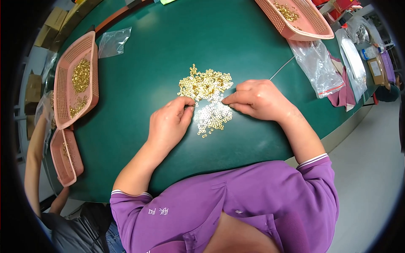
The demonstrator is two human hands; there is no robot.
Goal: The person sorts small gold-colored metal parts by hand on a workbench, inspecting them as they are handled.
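Note:
A heap of small gold-coloured rings (204,84) lies on the green table. A looser, thinner patch of the same rings (213,118) spreads on its near side, with a narrow band of rings joining the two. At the left edge of this band, my left hand (171,120) has curled fingers, its index fingertip and thumb close by the rings. From the other side my right hand (261,99) reaches in with bunched fingers, the tips touching rings. Whether either hand pinches a ring is too small to tell.
Pink perforated baskets with gold pieces stand at the left (93,105) and far right (312,31). A smaller pink basket (63,168) sits nearer. Clear plastic bags lie at the far left (116,42) and right (314,67). Another person's arm (36,156) is at the left edge.

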